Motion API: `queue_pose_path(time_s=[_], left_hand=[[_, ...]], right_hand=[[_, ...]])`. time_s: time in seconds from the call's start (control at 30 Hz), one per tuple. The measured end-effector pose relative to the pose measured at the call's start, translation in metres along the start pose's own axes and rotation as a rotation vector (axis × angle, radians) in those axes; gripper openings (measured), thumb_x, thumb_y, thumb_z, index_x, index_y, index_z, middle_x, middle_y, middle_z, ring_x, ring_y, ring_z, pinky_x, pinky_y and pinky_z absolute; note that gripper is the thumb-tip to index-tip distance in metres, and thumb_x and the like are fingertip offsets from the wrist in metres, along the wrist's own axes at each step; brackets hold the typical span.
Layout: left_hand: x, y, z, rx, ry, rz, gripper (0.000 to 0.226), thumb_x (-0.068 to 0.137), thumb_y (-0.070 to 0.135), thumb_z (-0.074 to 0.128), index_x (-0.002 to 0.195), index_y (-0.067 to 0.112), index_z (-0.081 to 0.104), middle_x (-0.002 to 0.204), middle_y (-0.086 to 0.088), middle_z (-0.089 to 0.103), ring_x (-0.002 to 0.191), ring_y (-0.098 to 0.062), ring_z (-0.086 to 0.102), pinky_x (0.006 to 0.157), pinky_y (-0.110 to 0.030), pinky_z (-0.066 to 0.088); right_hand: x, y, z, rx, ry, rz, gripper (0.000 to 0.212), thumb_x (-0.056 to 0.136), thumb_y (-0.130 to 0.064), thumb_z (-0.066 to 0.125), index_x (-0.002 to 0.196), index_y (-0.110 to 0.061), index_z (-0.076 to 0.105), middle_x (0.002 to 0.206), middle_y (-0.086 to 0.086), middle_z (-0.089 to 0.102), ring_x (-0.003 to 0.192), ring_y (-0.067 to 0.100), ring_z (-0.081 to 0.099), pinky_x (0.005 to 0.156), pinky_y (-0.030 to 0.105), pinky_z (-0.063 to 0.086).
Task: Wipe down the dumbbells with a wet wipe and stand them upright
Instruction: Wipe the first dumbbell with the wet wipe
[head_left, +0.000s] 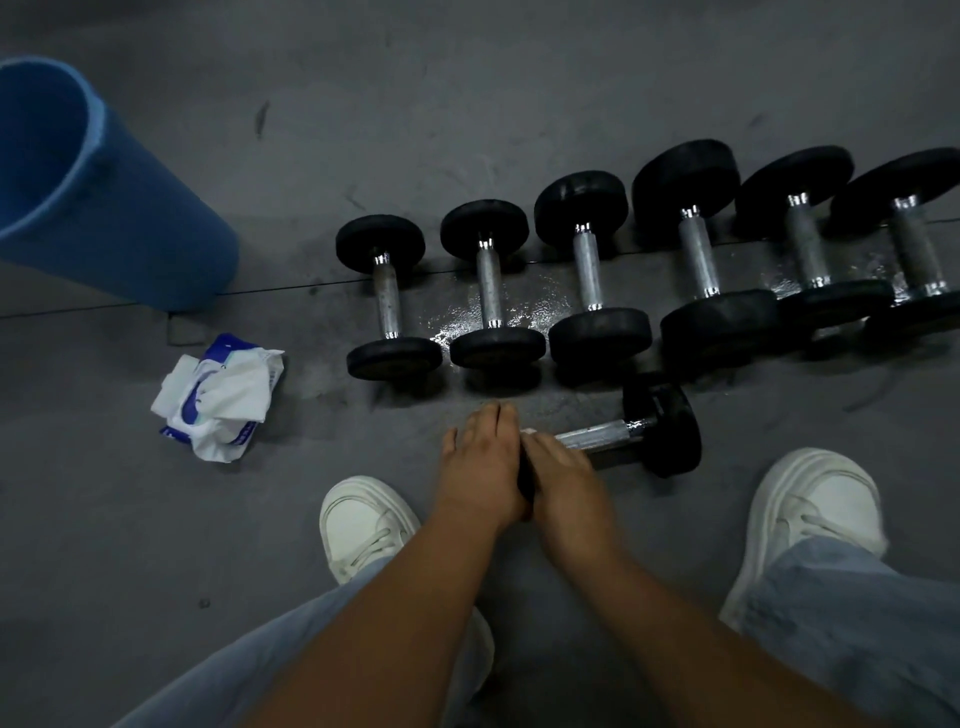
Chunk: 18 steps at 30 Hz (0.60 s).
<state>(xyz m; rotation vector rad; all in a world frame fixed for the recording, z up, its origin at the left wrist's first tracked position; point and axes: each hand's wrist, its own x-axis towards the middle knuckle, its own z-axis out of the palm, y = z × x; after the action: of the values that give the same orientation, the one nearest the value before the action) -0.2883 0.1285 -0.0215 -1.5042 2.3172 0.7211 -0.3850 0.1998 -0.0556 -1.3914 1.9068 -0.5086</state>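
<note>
One black dumbbell (665, 431) with a steel handle lies crosswise on the floor just in front of me. My left hand (480, 462) rests on its left head, fingers laid out fairly straight, hiding most of that head. My right hand (563, 467) grips the handle's left part, with a bit of white wet wipe (529, 431) showing at its fingertips. Behind lies a row of several more dumbbells (589, 270) on their sides, handles pointing away from me, smaller at the left and larger at the right.
A blue bin (104, 208) stands at the far left. An opened wet wipe pack (223, 395) with loose wipes lies left of the row. Wet patches (524, 306) shine on the grey floor between the dumbbells. My white shoes (363, 525) (821, 499) flank my hands.
</note>
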Motion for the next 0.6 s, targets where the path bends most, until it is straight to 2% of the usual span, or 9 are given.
queue_pose_path(time_s=[0.07,0.13,0.23,0.27,0.33,0.4,0.47,0.53,0.6], left_hand=[[0.000,0.001,0.000,-0.002,-0.005,-0.003,0.099,0.076,0.040,0.070,0.154,0.017,0.013,0.159,-0.002,0.020,0.146,-0.018,0.022,0.118,-0.043,0.015],[0.000,0.001,-0.002,0.000,-0.019,-0.009,0.101,0.075,0.038,0.071,0.154,0.016,0.012,0.159,-0.003,0.018,0.147,-0.019,0.021,0.119,-0.043,0.014],[0.002,-0.001,-0.002,0.019,-0.049,0.001,0.104,0.074,0.037,0.072,0.155,0.015,0.010,0.161,-0.004,0.015,0.148,-0.021,0.019,0.119,-0.044,0.013],[0.000,-0.001,-0.002,0.014,-0.050,0.002,0.104,0.075,0.038,0.072,0.155,0.015,0.010,0.161,-0.005,0.015,0.148,-0.021,0.018,0.119,-0.044,0.013],[-0.002,0.001,-0.002,0.009,-0.032,-0.001,0.104,0.075,0.039,0.071,0.155,0.015,0.009,0.162,-0.004,0.014,0.148,-0.020,0.018,0.120,-0.043,0.014],[-0.003,0.001,-0.001,0.000,-0.031,-0.005,0.104,0.075,0.038,0.072,0.155,0.016,0.010,0.161,-0.003,0.014,0.148,-0.019,0.019,0.120,-0.043,0.014],[0.000,0.000,0.000,0.004,-0.026,-0.009,0.104,0.074,0.038,0.072,0.155,0.017,0.010,0.161,-0.003,0.016,0.148,-0.019,0.020,0.119,-0.042,0.014],[0.001,-0.001,0.000,0.009,-0.035,-0.009,0.105,0.074,0.040,0.072,0.155,0.017,0.010,0.161,-0.002,0.016,0.148,-0.018,0.019,0.119,-0.042,0.015],[0.000,0.000,0.000,-0.008,-0.039,-0.006,0.104,0.076,0.044,0.072,0.155,0.017,0.010,0.161,-0.002,0.016,0.148,-0.019,0.020,0.119,-0.043,0.015]], right_hand=[[-0.020,0.009,0.005,0.052,-0.091,-0.002,0.068,0.087,-0.014,0.039,0.152,-0.028,0.026,0.158,-0.017,0.017,0.135,0.018,0.041,0.108,0.036,0.039],[-0.011,0.017,0.004,0.022,-0.183,0.027,0.070,0.090,-0.019,0.042,0.153,-0.036,0.016,0.159,-0.021,0.005,0.137,0.019,0.040,0.109,0.036,0.037],[0.016,0.019,-0.004,0.053,-0.216,0.050,0.066,0.084,-0.048,0.031,0.149,-0.043,0.019,0.157,-0.022,0.019,0.137,0.014,0.040,0.112,0.035,0.035],[0.013,0.018,-0.004,0.124,-0.198,0.062,0.062,0.088,-0.047,0.032,0.149,-0.043,0.022,0.156,-0.022,0.021,0.138,0.007,0.036,0.114,0.032,0.032],[-0.005,0.015,-0.001,0.168,-0.159,0.073,0.058,0.096,-0.028,0.041,0.151,-0.037,0.025,0.155,-0.021,0.020,0.138,-0.003,0.026,0.116,0.021,0.023],[-0.014,0.010,0.000,0.107,-0.108,0.024,0.063,0.094,-0.018,0.044,0.151,-0.038,0.023,0.156,-0.018,0.023,0.138,0.001,0.031,0.113,0.021,0.026],[0.003,0.006,-0.007,0.109,-0.139,0.031,0.064,0.092,-0.028,0.043,0.148,-0.048,0.021,0.149,-0.010,0.042,0.132,0.014,0.046,0.108,0.028,0.037],[0.023,0.002,-0.019,-0.016,-0.221,0.112,0.062,0.092,-0.033,0.045,0.146,-0.051,0.020,0.130,0.002,0.060,0.116,0.025,0.059,0.095,0.032,0.045],[0.018,-0.002,-0.027,-0.018,-0.128,0.149,0.048,0.092,-0.025,0.050,0.138,-0.039,0.044,0.117,0.005,0.067,0.107,0.027,0.063,0.087,0.034,0.049]])
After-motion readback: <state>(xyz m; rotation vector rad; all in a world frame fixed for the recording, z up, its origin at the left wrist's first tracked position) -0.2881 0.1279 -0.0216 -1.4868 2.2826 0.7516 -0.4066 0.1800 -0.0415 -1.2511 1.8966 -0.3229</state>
